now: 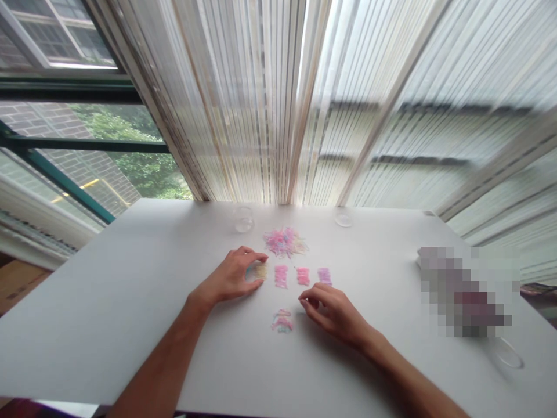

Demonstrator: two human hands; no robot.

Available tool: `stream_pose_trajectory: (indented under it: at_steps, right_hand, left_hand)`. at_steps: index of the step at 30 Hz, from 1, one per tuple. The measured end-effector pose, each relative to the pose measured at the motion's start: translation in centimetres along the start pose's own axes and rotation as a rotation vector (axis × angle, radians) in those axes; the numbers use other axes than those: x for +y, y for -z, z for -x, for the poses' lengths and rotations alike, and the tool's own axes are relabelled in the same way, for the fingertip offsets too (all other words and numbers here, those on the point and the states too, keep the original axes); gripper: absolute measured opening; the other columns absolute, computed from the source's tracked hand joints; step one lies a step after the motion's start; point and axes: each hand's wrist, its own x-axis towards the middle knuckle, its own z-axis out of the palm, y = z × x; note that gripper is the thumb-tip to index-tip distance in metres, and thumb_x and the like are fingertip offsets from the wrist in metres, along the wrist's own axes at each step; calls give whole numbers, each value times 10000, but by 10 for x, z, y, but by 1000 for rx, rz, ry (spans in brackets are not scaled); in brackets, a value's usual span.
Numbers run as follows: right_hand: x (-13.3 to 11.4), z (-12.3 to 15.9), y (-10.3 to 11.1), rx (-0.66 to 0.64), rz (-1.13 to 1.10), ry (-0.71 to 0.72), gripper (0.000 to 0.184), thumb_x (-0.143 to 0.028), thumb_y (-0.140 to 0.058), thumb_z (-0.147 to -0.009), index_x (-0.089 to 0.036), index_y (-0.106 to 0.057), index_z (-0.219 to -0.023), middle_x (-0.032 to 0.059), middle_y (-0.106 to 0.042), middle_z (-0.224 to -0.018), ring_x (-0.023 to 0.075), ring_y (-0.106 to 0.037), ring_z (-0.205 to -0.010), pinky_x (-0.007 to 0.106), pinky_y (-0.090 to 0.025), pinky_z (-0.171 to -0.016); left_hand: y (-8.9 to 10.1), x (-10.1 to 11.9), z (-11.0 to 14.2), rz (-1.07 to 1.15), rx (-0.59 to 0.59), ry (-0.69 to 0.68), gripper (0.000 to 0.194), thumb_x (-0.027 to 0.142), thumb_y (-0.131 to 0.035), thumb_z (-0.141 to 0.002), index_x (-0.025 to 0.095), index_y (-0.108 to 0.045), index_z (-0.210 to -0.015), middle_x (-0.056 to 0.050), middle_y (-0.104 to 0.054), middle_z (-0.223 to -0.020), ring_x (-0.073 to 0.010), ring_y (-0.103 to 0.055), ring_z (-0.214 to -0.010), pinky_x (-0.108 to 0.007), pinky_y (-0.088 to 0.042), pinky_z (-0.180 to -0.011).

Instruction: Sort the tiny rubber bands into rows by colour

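My left hand (237, 273) rests on the white table with thumb and fingers apart, on either side of a yellow group (261, 271) of thin little pieces like small elastic bands. A bit of blue-green (249, 273) shows inside its curve. To the right lie a pink group (281, 276), a coral-pink group (303, 276) and a purple group (324, 276), set in a row. My right hand (328, 307) is just below the purple group, fingers curled and tips together; what they pinch, if anything, is too small to see. Nearer me lies a small mixed-colour cluster (282, 321).
Behind the row is a loose pastel pile (285, 241). A clear round container (243, 220) and a clear lid-like disc (343, 218) stand near the back edge. A blurred-out long object (465, 296) with a loop (509, 353) lies at right. Striped curtains (278, 104) hang behind the table (108, 325).
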Motion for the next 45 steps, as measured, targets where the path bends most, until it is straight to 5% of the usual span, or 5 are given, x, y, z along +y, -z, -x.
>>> stream_pose_trajectory:
  at_steps: [22,37,40,45]
  right_hand:
    - [1,0,-1,1,-7,-5,139,-187,-526,-963,-203,-656,-919,14,-618,-726,129,-559,-629,240,-438,-601]
    - [4,1,-2,14,-6,-4,130,-179,-530,-960,-204,-655,-937,9,-608,-725,123,-550,-623,236,-436,-601]
    - [5,1,-2,25,-1,-9,129,-168,-528,-952,-206,-650,-935,6,-603,-724,125,-554,-631,237,-438,-607]
    - [4,1,7,-2,7,-42,151,-140,-518,-920,-207,-651,-948,9,-614,-750,131,-570,-655,246,-454,-631]
  left_hand:
    - [3,2,-1,45,-42,31,424,232,-685,-794,246,-685,-1217,-80,-677,-1200,-260,-594,-1161,-414,-428,-1091]
    - [3,2,-1,65,56,-55,351,235,-706,-809,224,-696,-1160,-67,-710,-1131,-255,-615,-1114,-404,-459,-1033]
    - [2,11,-1,143,72,-94,264,233,-688,-839,218,-720,-1100,-50,-733,-1033,-209,-635,-985,-339,-491,-943]
    - [-6,29,2,268,-147,-70,131,256,-676,-865,195,-769,-935,-3,-712,-773,-110,-572,-638,-207,-446,-614]
